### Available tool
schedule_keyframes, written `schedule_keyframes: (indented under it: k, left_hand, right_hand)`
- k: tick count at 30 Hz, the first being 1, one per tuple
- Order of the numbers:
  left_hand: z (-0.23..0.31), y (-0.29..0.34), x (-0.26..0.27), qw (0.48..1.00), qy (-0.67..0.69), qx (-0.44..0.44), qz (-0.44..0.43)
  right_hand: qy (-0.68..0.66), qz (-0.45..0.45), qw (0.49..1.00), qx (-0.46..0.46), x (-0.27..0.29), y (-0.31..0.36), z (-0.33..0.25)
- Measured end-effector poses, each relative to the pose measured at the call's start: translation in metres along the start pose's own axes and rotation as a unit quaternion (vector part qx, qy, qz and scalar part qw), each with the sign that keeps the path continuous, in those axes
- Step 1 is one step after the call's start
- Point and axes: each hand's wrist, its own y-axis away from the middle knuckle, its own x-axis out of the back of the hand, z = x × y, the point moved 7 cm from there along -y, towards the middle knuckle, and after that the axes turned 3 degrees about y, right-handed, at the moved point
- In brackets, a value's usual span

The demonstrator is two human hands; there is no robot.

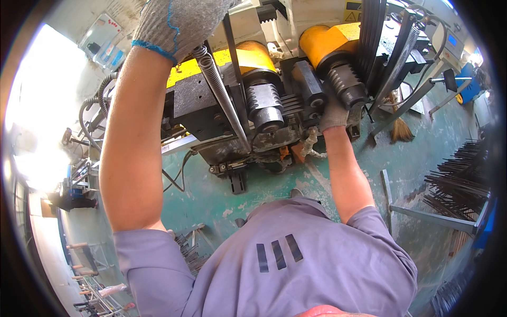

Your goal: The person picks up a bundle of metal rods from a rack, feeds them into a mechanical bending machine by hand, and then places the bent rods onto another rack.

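My left hand [179, 26], in a grey knit glove with a blue edge, is raised at the upper left, above the machine's black block [203, 100]. Its fingers run out past the top edge. My right hand [334, 115], gloved too, reaches in under the right ribbed black roller [346, 84], beside a dark block-shaped part [308, 84]. The machine hides those fingers, so what they touch does not show. A left ribbed roller [264, 103] sits across from the right one, and each joins a yellow housing [253, 55].
A long coil spring [219, 87] slants between my arms. Hoses [90, 113] hang at the left. Behind my right arm are a broom [402, 129] and a slanted metal bar [409, 105]. Many thin dark rods [459, 179] lie by a metal frame [433, 219] on the right.
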Motion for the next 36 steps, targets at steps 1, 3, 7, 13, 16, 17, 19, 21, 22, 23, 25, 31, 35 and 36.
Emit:
schedule_keyframes:
  k: [1, 3, 7, 13, 16, 17, 19, 21, 22, 23, 25, 31, 35, 36]
  left_hand:
    - [-0.005, -0.003, -0.001, 0.999, -0.003, 0.049, -0.002]
    - [-0.012, -0.005, -0.002, 0.989, -0.011, 0.146, -0.008]
    - [-0.011, -0.006, -0.001, 0.995, 0.020, 0.091, -0.020]
    - [-0.014, -0.005, 0.005, 0.992, 0.100, 0.068, 0.037]
    - [-0.009, -0.010, 0.009, 0.994, 0.093, 0.040, 0.037]
    - [-0.006, -0.013, 0.010, 0.996, 0.079, 0.029, 0.043]
    - [-0.004, -0.016, 0.013, 0.997, 0.049, 0.007, 0.056]
    - [-0.007, -0.018, 0.015, 0.997, 0.025, 0.012, 0.074]
    - [-0.007, -0.019, 0.014, 0.996, 0.020, 0.008, 0.082]
    - [-0.007, -0.017, 0.016, 0.996, 0.030, -0.011, 0.089]
    - [-0.015, -0.016, 0.018, 0.991, 0.045, 0.046, 0.120]
    - [-0.025, -0.008, 0.020, 0.992, -0.002, 0.113, 0.057]
    - [-0.048, -0.010, 0.024, 0.981, 0.051, 0.174, 0.069]
    - [-0.046, -0.010, 0.025, 0.992, 0.059, 0.110, 0.032]
  right_hand:
    - [0.004, 0.001, 1.000, -0.001, 0.000, -0.001, 0.001]
    - [0.008, 0.000, 1.000, -0.007, 0.000, -0.002, 0.003]
    - [0.027, -0.003, 1.000, 0.000, -0.003, 0.002, -0.002]
    - [0.054, 0.013, 0.998, -0.004, -0.008, 0.012, -0.015]
    - [0.038, 0.007, 0.999, -0.012, -0.011, 0.015, -0.015]
    - [0.027, 0.004, 0.999, -0.019, -0.012, 0.015, -0.015]
    - [0.033, 0.002, 0.999, -0.006, -0.012, 0.015, -0.016]
    - [0.031, -0.003, 0.999, -0.006, -0.012, 0.014, -0.016]
    - [0.027, -0.006, 1.000, -0.011, -0.011, 0.013, -0.014]
    - [0.026, -0.006, 1.000, -0.017, -0.010, 0.012, -0.012]
    - [0.035, -0.004, 0.999, -0.016, -0.005, 0.008, -0.007]
    - [0.132, -0.015, 0.991, -0.002, 0.020, -0.003, 0.017]
    - [0.378, -0.064, 0.910, 0.154, 0.016, -0.003, 0.009]
    - [0.330, -0.069, 0.932, 0.132, 0.018, -0.004, 0.011]
